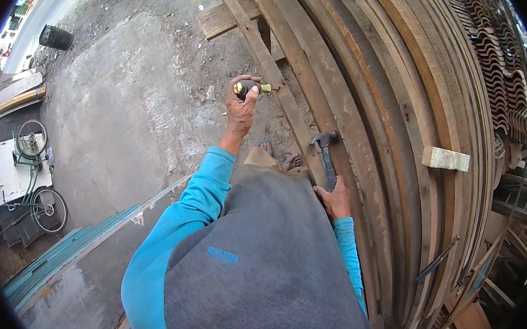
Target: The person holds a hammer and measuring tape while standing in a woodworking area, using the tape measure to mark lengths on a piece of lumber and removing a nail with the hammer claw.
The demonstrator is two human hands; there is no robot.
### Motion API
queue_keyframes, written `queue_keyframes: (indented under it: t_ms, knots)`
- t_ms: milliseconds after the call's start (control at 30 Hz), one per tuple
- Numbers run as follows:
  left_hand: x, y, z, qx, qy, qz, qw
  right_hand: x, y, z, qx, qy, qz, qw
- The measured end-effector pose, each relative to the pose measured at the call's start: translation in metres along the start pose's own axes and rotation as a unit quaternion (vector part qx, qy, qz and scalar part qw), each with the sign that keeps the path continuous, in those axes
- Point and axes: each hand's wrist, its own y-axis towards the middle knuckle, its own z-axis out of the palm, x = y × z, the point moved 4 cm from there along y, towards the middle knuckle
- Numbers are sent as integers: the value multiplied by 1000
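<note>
My left hand is raised over the near end of a narrow plank, its fingers closed around a short, dark object with yellow ends. What kind of object it is, I cannot make out. Lower and to the right, my right hand grips the handle of a claw hammer. The hammer's dark head points away from me, over the long boards at my right. Below my hands, my feet in sandals show on the ground.
A pale rectangular block rests on the stacked boards. Wavy roof tiles are piled at the far right. A dark metal bar lies on the wood. To the left are a green bicycle, a black bucket and bluish-green sheets.
</note>
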Motion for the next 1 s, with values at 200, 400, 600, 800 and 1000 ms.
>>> queue_keyframes:
  t_ms: [200,400,600,800,1000]
  knots:
    - [-2,-1,2,30,-5,13,999,3,-1,-1,3,-2,22,1000]
    - [0,1,14,39,-14,-8,999,12,-6,-5,-2,17,-34,999]
    - [-8,-3,17,77,71,26,994,145,-14,-69,-89,97,-293,947]
    - [-4,-2,17,93,221,97,966,225,-1,-91,-153,55,-570,805]
    - [30,3,5,108,124,50,985,224,45,-66,10,-238,-359,902]
